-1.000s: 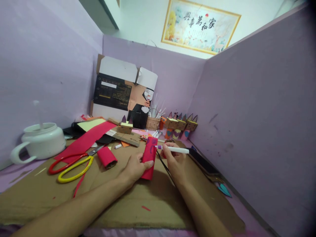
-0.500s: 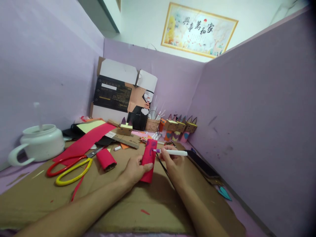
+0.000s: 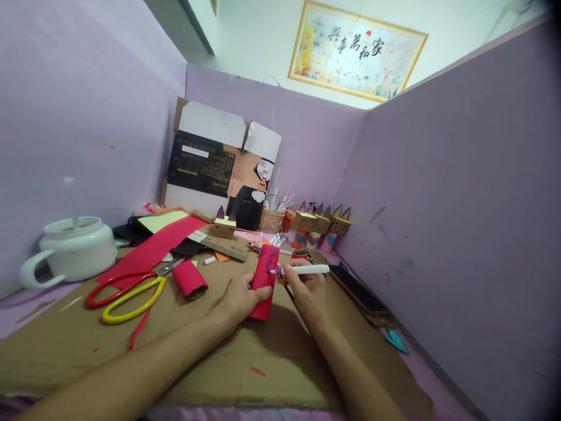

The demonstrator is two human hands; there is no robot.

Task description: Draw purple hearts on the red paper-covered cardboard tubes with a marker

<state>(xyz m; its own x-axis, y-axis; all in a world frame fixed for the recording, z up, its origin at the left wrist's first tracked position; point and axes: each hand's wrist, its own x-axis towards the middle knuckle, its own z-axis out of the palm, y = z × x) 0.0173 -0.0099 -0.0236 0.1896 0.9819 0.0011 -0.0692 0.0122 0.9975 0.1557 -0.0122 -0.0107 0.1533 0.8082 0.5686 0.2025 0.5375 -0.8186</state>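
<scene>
A red paper-covered tube (image 3: 263, 275) stands tilted above the cardboard, with purple marks near its top. My left hand (image 3: 241, 298) is closed around its lower half, the thumb lying across the front. Between the fingers of my right hand (image 3: 304, 286) is a white marker (image 3: 311, 269) with a purple tip end, which meets the tube's face at the marks. A shorter red tube (image 3: 190, 280) lies to the left of my left hand. Beside it are scissors (image 3: 131, 292) with one red and one yellow handle. A white marker cap (image 3: 209, 261) rests behind.
The cardboard sheet (image 3: 210, 374) covers the tabletop. A white mug (image 3: 79, 248) stands at far left, a dark phone (image 3: 359, 289) at right. Behind are red paper (image 3: 153, 248), an unfolded box (image 3: 204, 164), a basket (image 3: 272, 221) and several eared cardboard figures (image 3: 307, 221). Purple walls enclose three sides.
The marker's tip has shifted slightly down the tube, and the purple marks there look fuller. My left hand keeps its hold. The whole view has shifted a little.
</scene>
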